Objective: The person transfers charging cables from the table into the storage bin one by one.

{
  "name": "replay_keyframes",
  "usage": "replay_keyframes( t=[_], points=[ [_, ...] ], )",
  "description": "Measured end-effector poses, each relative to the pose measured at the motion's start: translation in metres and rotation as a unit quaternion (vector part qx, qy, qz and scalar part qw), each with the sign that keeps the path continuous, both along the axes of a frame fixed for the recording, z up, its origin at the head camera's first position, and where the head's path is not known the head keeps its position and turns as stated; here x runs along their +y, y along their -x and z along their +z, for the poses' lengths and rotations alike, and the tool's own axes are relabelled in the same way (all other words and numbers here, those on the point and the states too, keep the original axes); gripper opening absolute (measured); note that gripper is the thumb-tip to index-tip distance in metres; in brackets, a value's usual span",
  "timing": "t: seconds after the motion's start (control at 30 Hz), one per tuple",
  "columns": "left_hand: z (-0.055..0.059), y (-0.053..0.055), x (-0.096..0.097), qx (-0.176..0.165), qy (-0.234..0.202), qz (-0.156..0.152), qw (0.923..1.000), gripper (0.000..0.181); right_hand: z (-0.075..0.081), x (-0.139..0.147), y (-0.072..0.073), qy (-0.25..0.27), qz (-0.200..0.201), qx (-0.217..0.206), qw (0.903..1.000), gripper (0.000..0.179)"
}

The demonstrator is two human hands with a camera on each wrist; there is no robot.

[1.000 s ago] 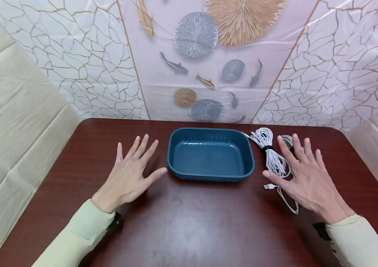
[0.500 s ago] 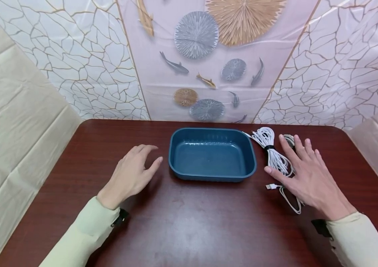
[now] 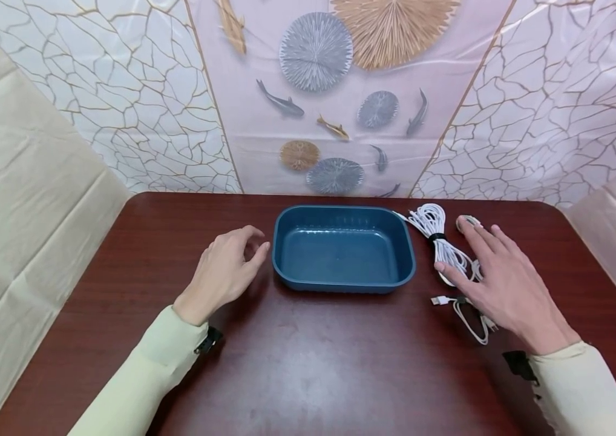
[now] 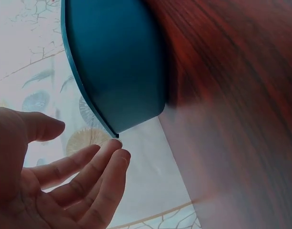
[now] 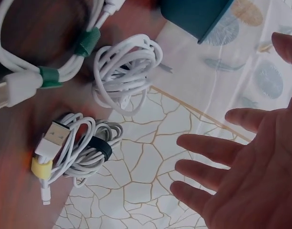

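A dark blue rectangular bin (image 3: 337,260) stands toward the back of the table. My left hand (image 3: 222,272) is beside its left wall, fingers bent loosely and holding nothing. In the left wrist view, the fingertips are close to a corner of the bin's rim (image 4: 84,90). My right hand (image 3: 506,287) hovers with fingers extended over several bundled cables. One white bundle (image 3: 432,221) has a black tie; a white USB cable (image 3: 441,300) lies nearer the front. The right wrist view shows green straps (image 5: 87,42) on one cable and a yellow tie (image 5: 42,169) on another.
The brown table (image 3: 308,363) extends in front of the bin. A patterned sheet (image 3: 335,139) with fish and round motifs hangs behind it, and pale cloth (image 3: 30,230) covers the left side.
My left hand has moved right toward the bin, its spread fingers now bent. My right hand stays over the cables, shifted slightly, its fingers less spread.
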State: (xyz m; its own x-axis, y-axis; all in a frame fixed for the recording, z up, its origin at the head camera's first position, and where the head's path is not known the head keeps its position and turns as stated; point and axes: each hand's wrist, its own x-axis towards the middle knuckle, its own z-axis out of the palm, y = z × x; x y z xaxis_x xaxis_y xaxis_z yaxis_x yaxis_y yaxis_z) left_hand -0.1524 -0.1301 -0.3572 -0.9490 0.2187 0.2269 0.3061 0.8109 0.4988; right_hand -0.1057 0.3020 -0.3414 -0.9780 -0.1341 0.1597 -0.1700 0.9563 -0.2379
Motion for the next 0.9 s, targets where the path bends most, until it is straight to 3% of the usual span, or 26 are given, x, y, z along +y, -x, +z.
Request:
replay_keyframes(
  t=[0.37,0.63,0.8,0.9],
  points=[
    [-0.007,0.006,0.005,-0.04,-0.031,0.017,0.9986,0.026,0.001,-0.003,0.002,0.001,0.011,0.008,0.9999,0.085],
    [-0.012,0.01,0.009,-0.026,-0.034,0.026,0.9987,0.025,0.003,-0.004,0.004,-0.006,0.013,-0.004,0.9999,0.075],
    [-0.01,0.012,0.011,-0.024,-0.063,0.03,0.9973,0.027,0.005,-0.002,0.006,-0.007,0.005,-0.029,0.9995,0.076],
    [-0.009,0.014,0.012,-0.043,-0.091,0.023,0.9946,0.03,0.006,0.0,0.008,-0.007,0.006,-0.036,0.9993,0.076]
  ],
)
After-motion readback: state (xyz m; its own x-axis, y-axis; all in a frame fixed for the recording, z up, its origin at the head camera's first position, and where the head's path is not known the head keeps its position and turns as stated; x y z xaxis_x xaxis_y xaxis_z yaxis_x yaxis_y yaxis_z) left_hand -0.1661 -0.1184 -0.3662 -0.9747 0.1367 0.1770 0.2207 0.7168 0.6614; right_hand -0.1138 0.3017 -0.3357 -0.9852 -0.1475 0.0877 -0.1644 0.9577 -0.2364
